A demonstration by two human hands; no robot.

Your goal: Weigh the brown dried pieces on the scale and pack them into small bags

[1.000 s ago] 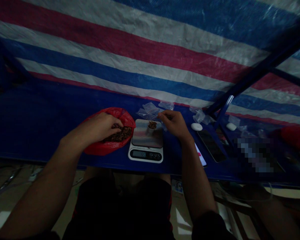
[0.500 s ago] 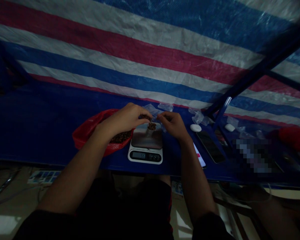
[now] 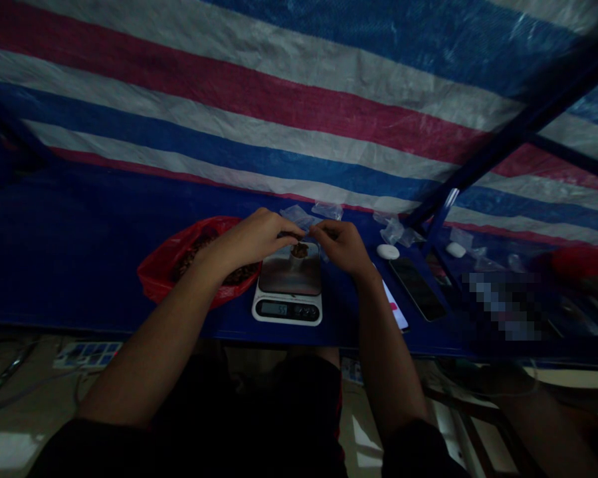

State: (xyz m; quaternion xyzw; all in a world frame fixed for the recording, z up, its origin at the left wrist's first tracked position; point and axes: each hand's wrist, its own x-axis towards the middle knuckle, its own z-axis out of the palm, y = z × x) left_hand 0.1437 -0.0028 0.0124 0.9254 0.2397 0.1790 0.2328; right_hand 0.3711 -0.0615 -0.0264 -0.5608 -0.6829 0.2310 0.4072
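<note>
A small kitchen scale (image 3: 290,310) stands near the front edge of the blue table, its display lit with what looks like 55. On its metal plate sits a small pale cup (image 3: 296,262) heaped with brown dried pieces (image 3: 299,250). Just above and behind the cup, my left hand (image 3: 264,234) has its fingers closed, with some brown pieces showing under them. Opposite it, my right hand (image 3: 343,245) is closed in a pinch, its fingertips almost meeting the left ones; what it holds is too dark to name. Under my left forearm lies an open red plastic bag (image 3: 162,269) full of similar brown pieces.
Clear plastic bags (image 3: 299,216) lie behind my hands, with more (image 3: 396,231) at the right. A white case (image 3: 387,251) and a dark phone (image 3: 417,289) rest right of my right arm, beside a lit phone (image 3: 395,305). A blue frame bar (image 3: 478,172) slants up at right.
My fingertips have come slightly closer together above the cup. The view has shifted slightly; the scale, cup and red bag look otherwise the same.
</note>
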